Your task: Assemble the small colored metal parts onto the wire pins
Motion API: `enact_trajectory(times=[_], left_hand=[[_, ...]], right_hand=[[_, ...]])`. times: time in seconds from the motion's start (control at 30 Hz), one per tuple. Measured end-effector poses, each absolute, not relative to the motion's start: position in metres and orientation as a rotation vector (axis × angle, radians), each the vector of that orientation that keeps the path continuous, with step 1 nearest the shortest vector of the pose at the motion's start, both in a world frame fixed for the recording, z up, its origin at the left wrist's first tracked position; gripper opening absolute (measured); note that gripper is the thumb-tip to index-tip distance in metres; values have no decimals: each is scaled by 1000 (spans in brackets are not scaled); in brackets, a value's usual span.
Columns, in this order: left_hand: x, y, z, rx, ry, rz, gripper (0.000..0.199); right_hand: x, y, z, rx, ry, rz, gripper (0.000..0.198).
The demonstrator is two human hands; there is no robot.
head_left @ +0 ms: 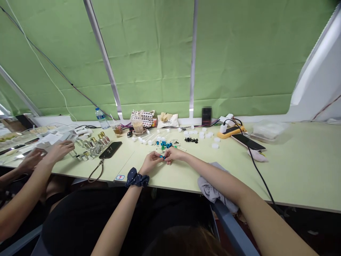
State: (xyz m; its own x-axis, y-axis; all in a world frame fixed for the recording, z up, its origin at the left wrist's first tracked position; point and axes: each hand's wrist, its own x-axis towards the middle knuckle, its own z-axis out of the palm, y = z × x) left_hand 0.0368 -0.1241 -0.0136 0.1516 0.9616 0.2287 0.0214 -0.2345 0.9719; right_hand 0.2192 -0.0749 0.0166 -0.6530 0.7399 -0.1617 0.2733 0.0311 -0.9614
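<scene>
My left hand (pixel 151 162), with a dark dotted scrunchie (pixel 137 179) on its wrist, pinches a small shiny blue part (pixel 162 157). My right hand (pixel 172 155) closes on the same piece from the other side, so the fingertips of both hands nearly meet. The piece is too small and too covered to name its kind. Just beyond the hands lie loose blue parts (pixel 165 144) and a few green ones among thin rods. Black parts (pixel 191 140) form a small heap to the right. White caps (pixel 201 135) and white-ended sticks (pixel 151 138) are scattered behind.
At left, a co-worker's hand (pixel 60 151) is beside small glass bottles (pixel 93 145). A phone (pixel 110 150) lies between us. Drinks cups (pixel 137 125) and a pouch (pixel 167 121) stand at the back. A black cable (pixel 257 167) crosses the right side, near another phone (pixel 248 142).
</scene>
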Motion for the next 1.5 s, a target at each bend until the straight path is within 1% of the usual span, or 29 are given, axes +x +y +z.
enact_trajectory(times=[0.2,0.4,0.63,0.8,1.0,1.27,1.5], left_hand=[[36,-122,-15,1493,959,1240,39],[38,-124,-13,1467,994,1257,42],[37,-121,-11,1413,1013,1238,43],[33,-116,-13,1425,1026,1215,42],[28,-118,-15,1466,1034,1218,43],[26,-116,-9,1540,1031,1171,43],[23,-109,-10,1552,1007,1113,45]], right_hand=[[219,-70,12,-984,-1959,1673,24],[217,-69,5,-962,-1982,1591,22],[214,-76,2,-1013,-1923,1508,29],[214,-80,6,-1006,-1898,1527,33],[211,-78,6,-999,-1920,1546,31],[209,-70,8,-983,-1975,1560,39],[210,-64,5,-992,-1953,1627,38]])
